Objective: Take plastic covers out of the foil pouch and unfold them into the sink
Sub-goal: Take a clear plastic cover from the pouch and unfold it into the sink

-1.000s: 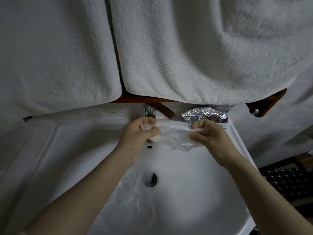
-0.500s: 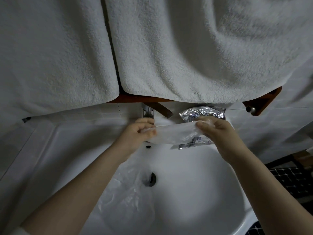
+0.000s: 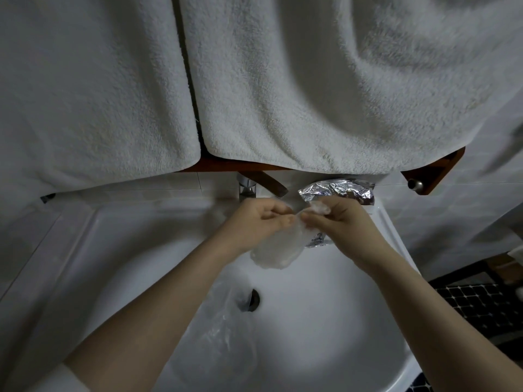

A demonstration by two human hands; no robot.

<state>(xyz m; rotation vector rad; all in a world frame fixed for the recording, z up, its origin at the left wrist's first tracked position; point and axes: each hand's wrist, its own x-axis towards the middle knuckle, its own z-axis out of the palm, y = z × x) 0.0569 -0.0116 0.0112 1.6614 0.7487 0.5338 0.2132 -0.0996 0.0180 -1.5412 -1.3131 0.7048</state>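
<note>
While both hands are meeting above the back of the white sink (image 3: 353, 321), the left hand (image 3: 254, 222) is pinching the upper edge of a translucent plastic cover (image 3: 276, 251) between thumb and curled fingers. The right hand (image 3: 342, 222) is gripping the same edge just beside it, fingers bent around a crumpled bit of the film near its thumb. Below the two hands the cover is hanging as a loose, cloudy bundle over the basin, not yet spread out. A second plastic cover (image 3: 229, 335) is lying flat and opened in the sink bowl, partly overlapping the dark drain (image 3: 252, 299). Behind the right hand, the crinkled foil pouch (image 3: 339, 189) is resting on the sink's back rim, just beside the chrome tap (image 3: 247, 188). A smaller piece of foil (image 3: 318, 240) is showing under the right wrist, touching the hanging cover. Two white towels (image 3: 311, 94) are hanging above, covering most of a wooden rail (image 3: 433, 171).
</note>
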